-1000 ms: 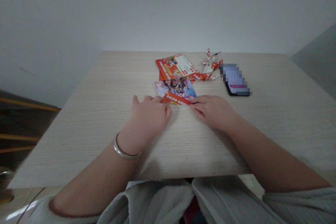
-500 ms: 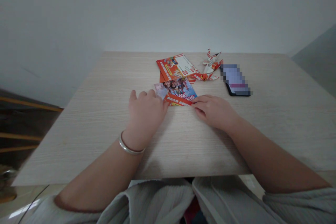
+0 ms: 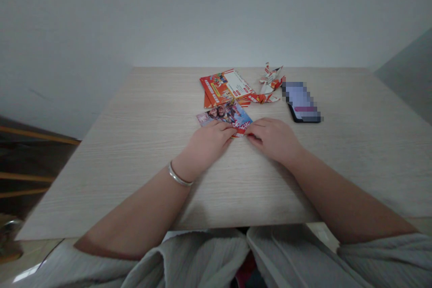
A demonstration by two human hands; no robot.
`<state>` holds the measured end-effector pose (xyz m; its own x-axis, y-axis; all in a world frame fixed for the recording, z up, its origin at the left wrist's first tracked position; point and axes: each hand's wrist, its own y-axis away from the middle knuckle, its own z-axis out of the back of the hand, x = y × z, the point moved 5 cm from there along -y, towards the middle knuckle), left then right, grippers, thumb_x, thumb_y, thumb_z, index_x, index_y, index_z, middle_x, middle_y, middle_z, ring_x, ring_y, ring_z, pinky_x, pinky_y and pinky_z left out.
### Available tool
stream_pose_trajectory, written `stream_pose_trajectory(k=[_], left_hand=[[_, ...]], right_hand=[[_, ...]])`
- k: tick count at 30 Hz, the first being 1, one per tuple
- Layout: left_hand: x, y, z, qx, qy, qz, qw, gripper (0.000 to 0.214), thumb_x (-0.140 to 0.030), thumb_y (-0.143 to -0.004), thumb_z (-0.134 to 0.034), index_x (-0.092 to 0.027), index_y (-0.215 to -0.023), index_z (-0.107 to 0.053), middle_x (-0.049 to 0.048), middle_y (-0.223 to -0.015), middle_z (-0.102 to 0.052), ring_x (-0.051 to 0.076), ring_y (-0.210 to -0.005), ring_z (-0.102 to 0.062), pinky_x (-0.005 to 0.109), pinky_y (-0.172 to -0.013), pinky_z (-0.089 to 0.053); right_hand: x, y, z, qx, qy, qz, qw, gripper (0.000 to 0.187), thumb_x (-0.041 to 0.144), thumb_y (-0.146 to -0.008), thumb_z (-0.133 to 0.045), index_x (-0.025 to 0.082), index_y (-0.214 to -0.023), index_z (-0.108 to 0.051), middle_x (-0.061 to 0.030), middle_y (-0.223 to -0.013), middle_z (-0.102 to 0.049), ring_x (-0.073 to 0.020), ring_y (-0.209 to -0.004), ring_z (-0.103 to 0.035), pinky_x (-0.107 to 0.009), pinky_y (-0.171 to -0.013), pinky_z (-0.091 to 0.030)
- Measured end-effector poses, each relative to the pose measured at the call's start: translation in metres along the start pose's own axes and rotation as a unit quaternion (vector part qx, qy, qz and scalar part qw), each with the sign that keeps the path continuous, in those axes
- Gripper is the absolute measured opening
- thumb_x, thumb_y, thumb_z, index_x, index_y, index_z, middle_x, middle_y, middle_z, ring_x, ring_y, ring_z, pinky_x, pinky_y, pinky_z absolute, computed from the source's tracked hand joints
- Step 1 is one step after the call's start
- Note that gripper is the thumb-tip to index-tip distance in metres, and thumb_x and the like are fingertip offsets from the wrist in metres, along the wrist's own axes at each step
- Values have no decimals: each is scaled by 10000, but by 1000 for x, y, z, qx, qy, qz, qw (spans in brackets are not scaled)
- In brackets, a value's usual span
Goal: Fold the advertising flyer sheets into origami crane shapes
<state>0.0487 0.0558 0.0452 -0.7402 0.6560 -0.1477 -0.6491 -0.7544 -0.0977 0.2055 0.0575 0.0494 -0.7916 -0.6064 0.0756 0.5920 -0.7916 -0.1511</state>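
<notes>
A small colourful leaflet [image 3: 225,115] with a photo and a red strip lies flat on the light wooden table [image 3: 135,144]. My left hand [image 3: 209,141], with a silver bangle on its wrist, lies over the leaflet's near edge, fingers pressed down on the paper. Just to the right, my right hand [image 3: 274,138] pinches the leaflet's near right corner with curled fingers. The two hands' fingertips nearly meet at the paper's front edge.
Behind the leaflet lie orange and white flyers [image 3: 225,86] and a folded paper figure [image 3: 271,82]. A black phone [image 3: 303,102] rests to the right. A wall stands behind the table; its left edge drops to a dark floor.
My left hand slid right from the leaflet's left corner along the near edge, meeting the right hand. The leaflet's visible part has become narrower. My right hand stayed put.
</notes>
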Motion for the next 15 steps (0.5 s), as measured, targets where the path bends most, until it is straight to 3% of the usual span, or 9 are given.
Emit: stream_pose_trajectory(k=[5, 10, 15], left_hand=[[-3, -1, 2, -2, -18, -4, 1000, 284, -199, -1017, -500, -141, -1204, -706, 83, -1232, -731, 247, -1148, -659, 399, -1044, -516], [-5, -1, 6, 4, -57, 38, 998, 220, -203, -994, -523, -152, -1069, -723, 94, -1037, -762, 255, -1006, -703, 366, -867, -557], [-10, 0, 10, -32, -33, 52, 998, 224, -272, -1001, -519, -163, -987, -715, 85, -974, -757, 246, -929, -715, 338, -758, -530]], right_hand=[[8, -3, 1, 3, 8, 9, 1000, 250, 261, -1007, -522, 194, -1051, -759, -58, -1076, -776, -252, -1010, -686, -364, -853, -488], [9, -4, 1, -20, -18, -22, 999, 215, 255, -983, -542, 221, -1005, -753, -53, -1047, -781, -233, -971, -684, -343, -809, -476], [9, -3, 3, -66, -53, -51, 995, 164, 211, -923, -563, 214, -956, -723, -57, -969, -762, -227, -925, -673, -330, -779, -468]])
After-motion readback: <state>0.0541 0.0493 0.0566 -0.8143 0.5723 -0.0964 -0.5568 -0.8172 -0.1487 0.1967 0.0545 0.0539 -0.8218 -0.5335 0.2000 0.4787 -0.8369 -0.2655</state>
